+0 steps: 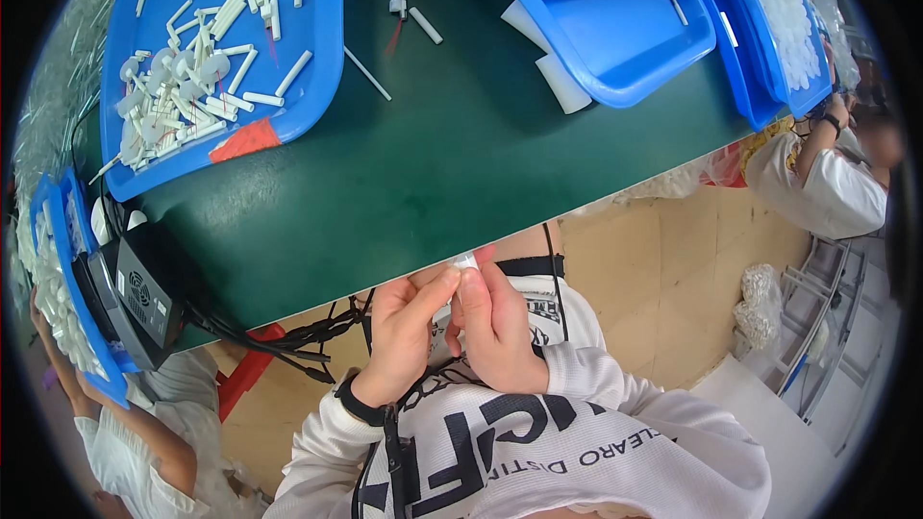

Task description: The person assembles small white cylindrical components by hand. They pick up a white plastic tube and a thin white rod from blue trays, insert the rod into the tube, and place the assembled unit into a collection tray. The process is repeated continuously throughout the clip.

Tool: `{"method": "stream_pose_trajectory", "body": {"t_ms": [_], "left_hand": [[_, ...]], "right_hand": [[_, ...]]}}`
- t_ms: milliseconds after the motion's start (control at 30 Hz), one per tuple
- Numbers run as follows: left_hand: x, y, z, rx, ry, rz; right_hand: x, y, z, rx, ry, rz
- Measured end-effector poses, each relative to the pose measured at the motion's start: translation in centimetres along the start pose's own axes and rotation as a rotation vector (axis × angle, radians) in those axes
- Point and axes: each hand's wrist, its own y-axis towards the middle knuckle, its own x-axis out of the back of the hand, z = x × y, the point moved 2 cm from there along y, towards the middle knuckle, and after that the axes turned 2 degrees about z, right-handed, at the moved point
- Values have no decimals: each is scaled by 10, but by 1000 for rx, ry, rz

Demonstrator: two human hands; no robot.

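Observation:
My left hand (404,327) and my right hand (492,322) meet just below the near edge of the green table (433,163), over my lap. Together the fingers pinch a small white plastic part (465,262); most of it is hidden between the fingertips. A black band sits on my left wrist. On the table to the upper left lies a blue tray (317,67) with several white tubes and round caps.
Stacked blue trays (625,38) sit at the upper right, one holding white pieces, with white foam blocks (562,86) under them. A black box (139,298) with cables hangs at the table's left edge. Other people sit at the lower left and far right.

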Motion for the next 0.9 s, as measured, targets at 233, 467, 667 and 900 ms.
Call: {"method": "stream_pose_trajectory", "body": {"t_ms": [233, 467, 667, 900], "left_hand": [[-6, -5, -11, 7, 136, -84], [0, 0, 9, -44, -40, 14], [4, 3, 22, -59, -110, 97], [14, 9, 32, 84, -265, 130]], "right_hand": [[-10, 2, -7, -5, 205, -16], [18, 7, -6, 52, -90, 102], [26, 6, 18, 268, -503, 23], [31, 12, 19, 523, -775, 11]]}}
